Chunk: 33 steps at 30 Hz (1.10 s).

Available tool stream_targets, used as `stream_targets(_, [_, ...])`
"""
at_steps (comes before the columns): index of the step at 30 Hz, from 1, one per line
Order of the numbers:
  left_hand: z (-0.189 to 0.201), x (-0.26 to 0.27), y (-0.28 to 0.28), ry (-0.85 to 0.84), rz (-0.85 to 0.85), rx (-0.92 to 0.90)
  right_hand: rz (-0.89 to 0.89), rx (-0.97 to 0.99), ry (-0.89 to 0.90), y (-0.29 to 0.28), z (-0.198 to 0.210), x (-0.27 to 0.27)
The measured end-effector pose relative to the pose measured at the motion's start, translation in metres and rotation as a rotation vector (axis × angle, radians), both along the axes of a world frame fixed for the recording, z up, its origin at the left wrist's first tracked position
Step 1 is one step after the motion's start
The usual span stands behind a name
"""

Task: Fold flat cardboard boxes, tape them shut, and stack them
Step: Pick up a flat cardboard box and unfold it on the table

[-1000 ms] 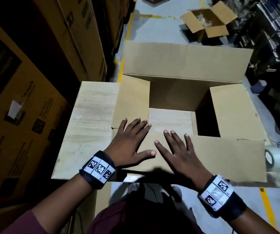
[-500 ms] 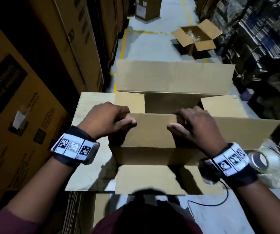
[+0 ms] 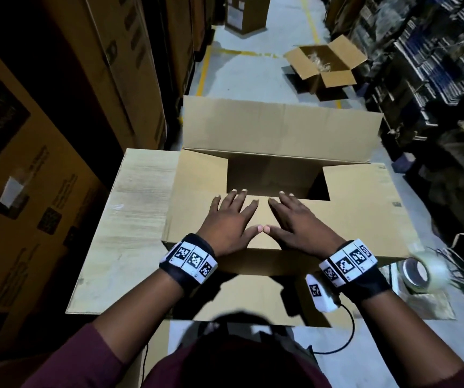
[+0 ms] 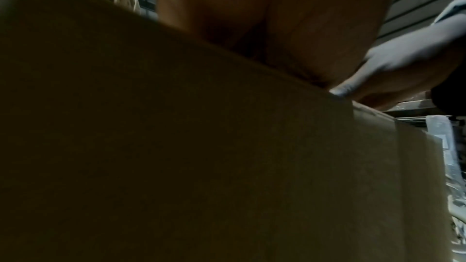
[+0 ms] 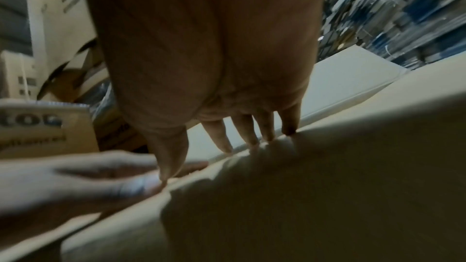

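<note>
Cardboard box (image 3: 278, 152) sits on the counter (image 3: 130, 219) in front of the person, near flap folded down, far flap (image 3: 281, 127) up. Left hand (image 3: 226, 222) and right hand (image 3: 299, 224) press flat on the near flap, fingers (image 3: 236, 196) straight and spread, holding nothing (thumbs touching). Box looks light, stiff but springy at creases; grip flap edges, tape roll (image 3: 418, 273) just beside.

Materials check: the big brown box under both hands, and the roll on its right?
Big brown box: looks like matte corrugated cardboard, with creased flaps and plain kraft colour. Glossy translucent roll: probably clear plastic packing tape on a darker core; it is blurred, so unsure.
</note>
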<state>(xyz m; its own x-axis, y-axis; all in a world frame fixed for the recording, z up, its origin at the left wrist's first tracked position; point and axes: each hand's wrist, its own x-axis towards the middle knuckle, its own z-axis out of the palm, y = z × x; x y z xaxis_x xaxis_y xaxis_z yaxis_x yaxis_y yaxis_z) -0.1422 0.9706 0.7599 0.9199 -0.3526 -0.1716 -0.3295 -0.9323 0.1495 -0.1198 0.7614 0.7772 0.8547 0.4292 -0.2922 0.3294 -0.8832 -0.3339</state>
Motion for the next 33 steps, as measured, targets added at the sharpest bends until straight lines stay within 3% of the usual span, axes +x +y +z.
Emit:
stream_targets(3, [-0.005,0.000,-0.016,-0.007,0.053,-0.023,-0.042,0.201,0.006,-0.023,0.020,0.020])
stream_targets(7, [-0.010,0.001,-0.039,-0.024,0.120,-0.038,-0.087,0.304,-0.335,-0.044,0.057,0.097])
stream_targets(11, [-0.011,0.010,-0.052,-0.073,0.161,-0.066,-0.219,0.088,-0.385,-0.051,0.080,0.188])
stream_targets(14, [-0.012,0.009,-0.055,-0.096,0.198,-0.071,-0.235,-0.071,-0.320,-0.066,0.082,0.212])
stream_targets(19, [-0.013,0.004,-0.051,-0.136,0.246,-0.187,-0.102,0.150,-0.457,-0.097,0.084,0.163])
stream_targets(22, [-0.005,0.002,-0.047,-0.285,0.209,-0.356,0.003,0.343,-0.237,-0.117,0.084,0.109])
stream_targets(25, [0.017,0.008,-0.049,-0.374,0.149,-0.414,0.113,0.163,0.048,-0.127,0.065,0.075])
stream_targets(27, [0.032,0.020,-0.055,-0.338,0.145,-0.412,0.158,-0.012,0.065,-0.127,0.041,0.065])
stream_targets(30, [0.039,0.050,-0.064,-0.178,0.166,-0.299,0.192,-0.213,0.015,-0.122,0.013,0.053])
stream_targets(33, [0.034,0.074,-0.072,0.059,0.167,-0.064,0.128,-0.288,0.086,-0.121,0.008,0.048])
